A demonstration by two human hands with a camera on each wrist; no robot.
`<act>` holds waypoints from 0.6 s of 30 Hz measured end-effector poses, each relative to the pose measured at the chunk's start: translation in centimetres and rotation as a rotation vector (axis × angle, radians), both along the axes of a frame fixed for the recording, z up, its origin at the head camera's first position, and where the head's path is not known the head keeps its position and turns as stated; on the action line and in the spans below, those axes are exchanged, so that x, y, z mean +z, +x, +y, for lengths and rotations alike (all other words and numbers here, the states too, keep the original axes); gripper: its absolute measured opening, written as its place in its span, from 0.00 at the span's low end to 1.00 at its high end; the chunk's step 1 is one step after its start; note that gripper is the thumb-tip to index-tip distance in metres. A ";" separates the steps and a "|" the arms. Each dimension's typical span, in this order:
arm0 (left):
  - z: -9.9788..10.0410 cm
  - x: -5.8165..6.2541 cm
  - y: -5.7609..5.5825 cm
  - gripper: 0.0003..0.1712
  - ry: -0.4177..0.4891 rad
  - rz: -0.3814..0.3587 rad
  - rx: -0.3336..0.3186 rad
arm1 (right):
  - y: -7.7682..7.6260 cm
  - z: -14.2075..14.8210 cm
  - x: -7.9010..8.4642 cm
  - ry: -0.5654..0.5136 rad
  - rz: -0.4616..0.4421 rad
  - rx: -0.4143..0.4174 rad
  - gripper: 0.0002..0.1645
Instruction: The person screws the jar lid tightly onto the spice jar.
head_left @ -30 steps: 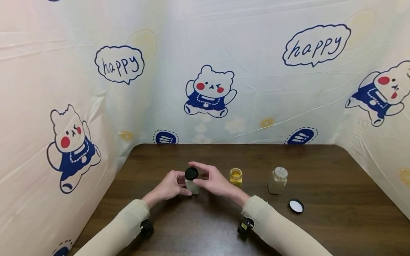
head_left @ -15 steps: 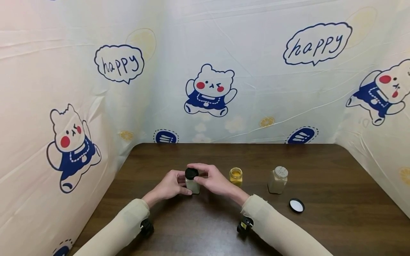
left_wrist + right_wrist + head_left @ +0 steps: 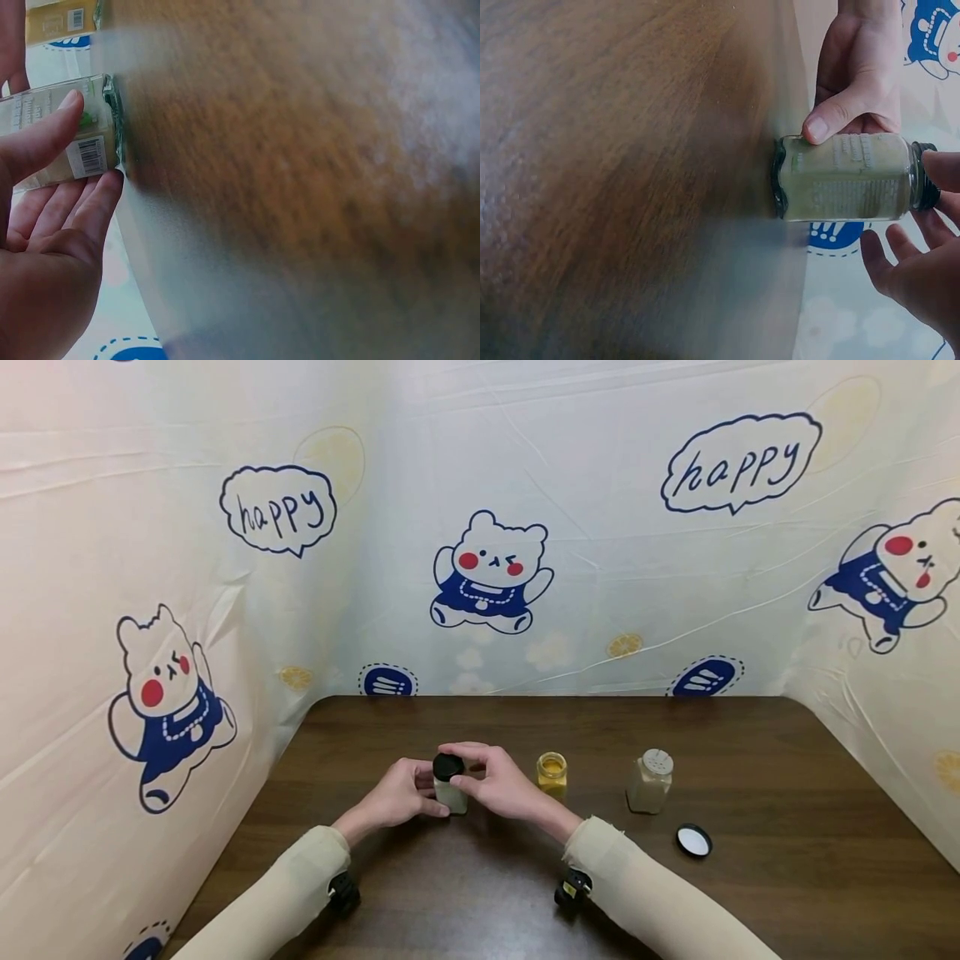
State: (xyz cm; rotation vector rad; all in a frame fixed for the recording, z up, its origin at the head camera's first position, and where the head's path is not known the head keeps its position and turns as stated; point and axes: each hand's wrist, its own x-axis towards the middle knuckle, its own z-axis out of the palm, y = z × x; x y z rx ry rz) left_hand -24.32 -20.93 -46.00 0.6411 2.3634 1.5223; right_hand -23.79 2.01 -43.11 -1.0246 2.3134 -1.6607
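on tbl (image 3: 480, 893): 3 jars (image 3: 452, 798) (image 3: 552, 785) (image 3: 648, 791) (glass?), 2 blk lids (image 3: 447, 766) (image 3: 693, 841)

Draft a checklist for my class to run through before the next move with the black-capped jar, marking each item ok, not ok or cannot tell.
1. Left hand holding the capped jar: ok, it grips the body.
2. Right hand at the black cap: ok, it touches the cap.
3. Capped jar upright: ok.
4. Black cap loosened: cannot tell; it sits on the jar's mouth.
5. Yellow jar capped: not ok, no black cap on it.
6. Loose cap apart from both hands: ok, it lies near the perforated-top jar, pale inside up.
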 end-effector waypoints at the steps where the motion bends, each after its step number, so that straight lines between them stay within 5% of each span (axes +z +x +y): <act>1: 0.0 0.0 0.0 0.28 0.000 -0.001 0.000 | 0.1 0.0 0.0 0.005 0.006 -0.009 0.27; 18: 0.1 0.3 0.3 0.27 0.019 0.003 -0.012 | 0.7 -0.5 0.2 0.048 0.088 -0.128 0.27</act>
